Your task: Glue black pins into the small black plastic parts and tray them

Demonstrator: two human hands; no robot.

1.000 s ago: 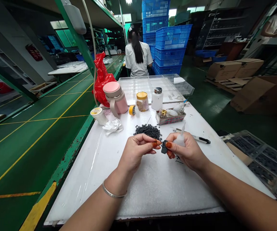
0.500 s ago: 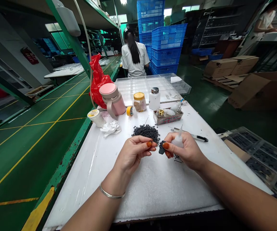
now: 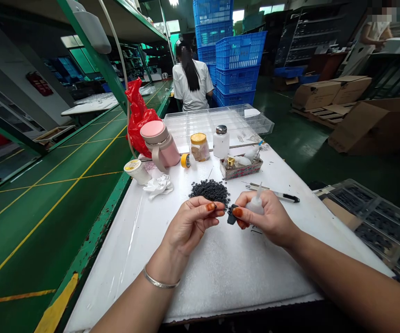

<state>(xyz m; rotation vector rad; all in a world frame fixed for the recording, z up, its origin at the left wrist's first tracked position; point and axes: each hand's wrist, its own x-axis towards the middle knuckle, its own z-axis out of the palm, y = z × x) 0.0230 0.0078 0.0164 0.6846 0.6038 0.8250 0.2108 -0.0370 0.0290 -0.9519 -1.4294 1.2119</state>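
My right hand (image 3: pixel 265 217) grips a white squeeze bottle with a pointed nozzle (image 3: pixel 257 204) against its palm, and its finger and thumb pinch a small dark part (image 3: pixel 232 214). My left hand (image 3: pixel 189 224) sits just left of that part, its fingertips pressed together. Anything tiny between them is hidden. A heap of dark granules (image 3: pixel 209 192) lies on the white foam-covered table (image 3: pixel 228 273), just beyond my left fingertips. Near my right hand lies a black-and-silver pen (image 3: pixel 286 198).
Beyond the granules stand a pink flask (image 3: pixel 160 143), an amber jar (image 3: pixel 200 147), a white bottle (image 3: pixel 221 142) and a small tray of bottles (image 3: pixel 240 167). A transparent compartment box (image 3: pixel 214 122) is behind them. A tray of dark parts (image 3: pixel 373 226) sits at the right.
The whole scene slides slightly left and up in the view as my head shifts. Both hands stay in almost the same place over the table, and the right hand keeps its hold.
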